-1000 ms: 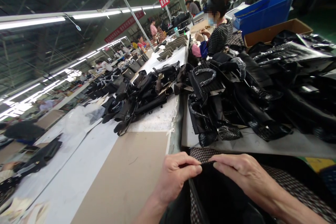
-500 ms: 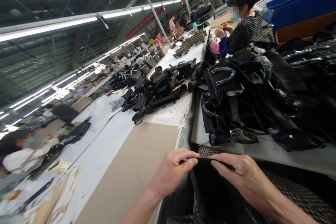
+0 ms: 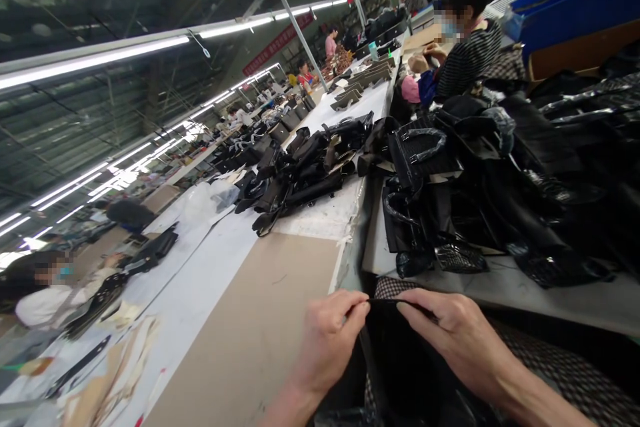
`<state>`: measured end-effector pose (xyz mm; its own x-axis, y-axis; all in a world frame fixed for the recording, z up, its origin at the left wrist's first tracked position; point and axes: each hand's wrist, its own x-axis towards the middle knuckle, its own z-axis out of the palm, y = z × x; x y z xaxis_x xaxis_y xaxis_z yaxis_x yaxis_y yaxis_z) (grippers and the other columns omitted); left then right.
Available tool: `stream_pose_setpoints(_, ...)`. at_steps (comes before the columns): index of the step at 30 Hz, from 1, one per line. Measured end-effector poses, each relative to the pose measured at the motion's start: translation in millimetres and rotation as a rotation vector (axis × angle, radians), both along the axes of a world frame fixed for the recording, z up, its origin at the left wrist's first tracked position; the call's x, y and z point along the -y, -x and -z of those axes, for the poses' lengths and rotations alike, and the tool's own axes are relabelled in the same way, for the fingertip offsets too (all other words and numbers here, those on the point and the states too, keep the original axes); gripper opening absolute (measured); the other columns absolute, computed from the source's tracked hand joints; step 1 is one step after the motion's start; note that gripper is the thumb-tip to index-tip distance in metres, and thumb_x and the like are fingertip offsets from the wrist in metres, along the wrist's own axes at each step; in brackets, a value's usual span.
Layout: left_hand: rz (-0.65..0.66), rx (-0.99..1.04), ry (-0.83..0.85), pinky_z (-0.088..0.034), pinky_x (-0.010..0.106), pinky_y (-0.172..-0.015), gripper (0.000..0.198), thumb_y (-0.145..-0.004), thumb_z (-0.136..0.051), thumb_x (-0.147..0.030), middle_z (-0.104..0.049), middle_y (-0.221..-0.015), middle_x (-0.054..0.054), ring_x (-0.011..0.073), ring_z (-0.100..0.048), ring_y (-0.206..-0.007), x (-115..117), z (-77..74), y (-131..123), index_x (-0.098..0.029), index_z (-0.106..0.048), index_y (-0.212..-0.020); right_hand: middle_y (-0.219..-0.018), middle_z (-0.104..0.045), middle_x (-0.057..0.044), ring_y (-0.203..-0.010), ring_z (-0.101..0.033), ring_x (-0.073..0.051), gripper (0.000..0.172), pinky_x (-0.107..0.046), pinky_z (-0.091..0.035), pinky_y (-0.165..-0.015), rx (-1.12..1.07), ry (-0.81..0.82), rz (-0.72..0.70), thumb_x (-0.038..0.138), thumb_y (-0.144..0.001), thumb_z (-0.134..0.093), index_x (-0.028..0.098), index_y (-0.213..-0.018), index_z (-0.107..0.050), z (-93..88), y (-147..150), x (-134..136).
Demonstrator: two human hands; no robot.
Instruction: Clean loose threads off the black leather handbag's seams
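Both hands pinch the upper edge of a black piece of bag material (image 3: 400, 347), which hangs down below them at the bottom of the view. My left hand (image 3: 333, 333) grips the edge between thumb and fingers, left of centre. A short stretch of dark edge spans the gap to my right hand (image 3: 450, 330), which pinches the same edge. Behind the fingers shows a patch of checked cloth (image 3: 387, 287). More checked fabric (image 3: 565, 360) lies beneath my right forearm. The lower part of the black piece is dark and hard to make out.
Black handbags (image 3: 420, 153) with wrapped handles are heaped ahead and right. Another pile of black bag parts (image 3: 305, 167) lies on the white table (image 3: 215, 267), beside a beige board (image 3: 260, 307). A co-worker in stripes (image 3: 470, 47) sits at the far right, near a blue bin (image 3: 575, 13).
My left hand has moved slightly right and is tilted more upright. The fingertips of both hands have shifted a little left along with the black edge. Both keep their pinch.
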<state>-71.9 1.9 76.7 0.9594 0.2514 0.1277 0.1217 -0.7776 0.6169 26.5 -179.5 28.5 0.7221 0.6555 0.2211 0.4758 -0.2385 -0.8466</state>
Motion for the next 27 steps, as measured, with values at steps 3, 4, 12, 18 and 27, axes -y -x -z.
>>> stream_pose_setpoints(3, -0.118, -0.210, 0.329, -0.051, 0.024, -0.070, 0.016, -0.086, -0.065, -0.027, -0.073, -0.079, 0.003, 0.0159, -0.066, -0.073, -7.2, -7.6, -6.1, -0.015, -0.076, -0.086, -0.075, -0.075, 0.003, -0.064, -0.072, -0.018, 0.027, -0.023, -0.055, -0.062, -0.007, 0.014, 0.010, 0.025, -0.095, -0.051, 0.027, -0.088, -0.077, -0.2, -0.7, -0.4)
stream_pose_setpoints(4, -0.138, -0.258, 0.424, -0.051, 0.024, -0.069, 0.017, -0.084, -0.068, -0.028, -0.073, -0.080, 0.004, 0.0164, -0.066, -0.074, -9.0, -9.8, -6.3, -0.014, -0.075, -0.088, -0.075, -0.075, 0.003, -0.064, -0.072, -0.018, 0.027, -0.023, -0.055, -0.062, -0.005, 0.018, 0.015, 0.025, -0.095, -0.051, 0.027, -0.088, -0.077, -0.1, -0.8, -0.2)
stream_pose_setpoints(12, -0.185, -0.220, 0.338, -0.057, 0.024, -0.079, 0.031, -0.087, -0.064, -0.027, -0.072, -0.110, 0.007, 0.0185, -0.068, -0.099, 8.8, -18.0, 16.7, -0.019, -0.065, -0.117, -0.083, -0.077, 0.001, -0.071, -0.073, -0.020, 0.025, -0.026, -0.058, -0.069, 0.043, 0.019, 0.045, 0.026, -0.095, -0.049, 0.027, -0.095, -0.074, 1.2, 3.7, 1.6)
stream_pose_setpoints(18, -0.042, -0.083, -0.283, -0.057, 0.029, -0.072, 0.028, -0.094, -0.050, -0.022, -0.073, -0.097, 0.006, 0.0201, -0.070, -0.083, 13.4, -18.8, 13.4, -0.019, -0.066, -0.118, -0.086, -0.077, 0.000, -0.073, -0.074, -0.020, 0.025, -0.026, -0.058, -0.070, 0.079, 0.029, 0.045, 0.025, -0.095, -0.048, 0.026, -0.099, -0.072, 0.0, 10.7, -2.0)
stream_pose_setpoints(27, -0.039, -0.175, -0.754, -0.041, 0.031, -0.047, 0.017, -0.087, -0.054, -0.009, -0.068, -0.065, 0.001, 0.0232, -0.068, -0.055, 23.3, -18.8, 3.7, -0.020, -0.066, -0.083, -0.094, -0.077, -0.001, -0.074, -0.074, -0.020, 0.029, -0.030, -0.058, -0.068, 0.179, 0.018, 0.010, 0.021, -0.098, -0.042, 0.022, -0.105, -0.069, 3.6, 20.8, -5.6)
